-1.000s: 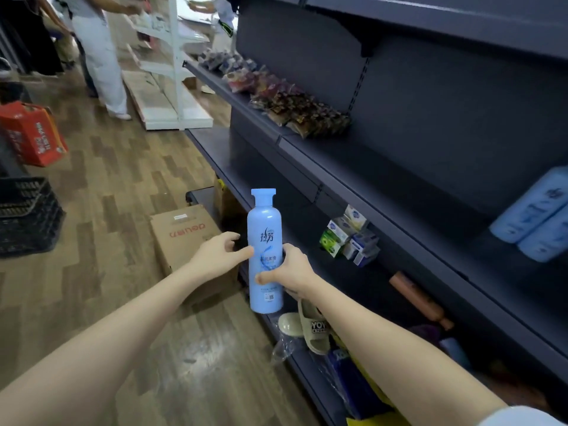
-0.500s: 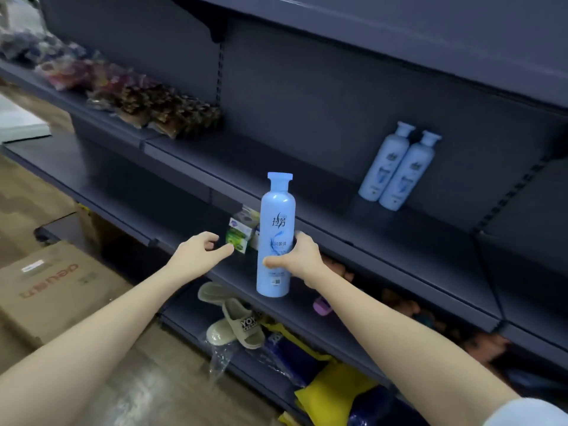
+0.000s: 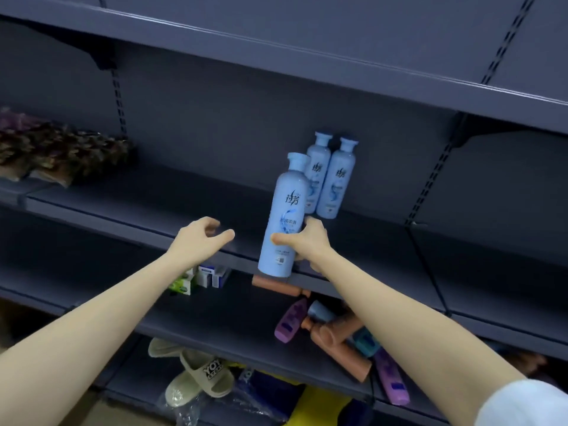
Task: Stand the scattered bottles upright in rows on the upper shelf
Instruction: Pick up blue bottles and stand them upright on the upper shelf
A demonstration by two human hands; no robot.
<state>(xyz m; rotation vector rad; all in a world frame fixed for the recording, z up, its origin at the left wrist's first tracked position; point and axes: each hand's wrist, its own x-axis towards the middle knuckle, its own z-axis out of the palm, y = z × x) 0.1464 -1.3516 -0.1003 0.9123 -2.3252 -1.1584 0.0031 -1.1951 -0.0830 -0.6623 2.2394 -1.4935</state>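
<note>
Head view, left to right. Dark grey metal upper shelf (image 3: 153,207): heap of dark, glossy snack packets (image 3: 61,152) at its far left. Left hand (image 3: 196,244): over the shelf's front edge, fingers loosely curled, holding nothing. Small green, white and blue boxes (image 3: 199,278): on the shelf below. Beige rubber slippers (image 3: 199,379): lowest level. Pale blue plastic bottle with blue cap (image 3: 287,210): nearly upright, base in front of the upper shelf's lip, not set down. Right hand (image 3: 307,244): gripping that bottle's lower half. Pair of matching pale blue bottles (image 3: 336,182): upright, side by side, at the upper shelf's back. Purple, salmon and teal bottles (image 3: 338,336): lying jumbled on the lower shelf.
</note>
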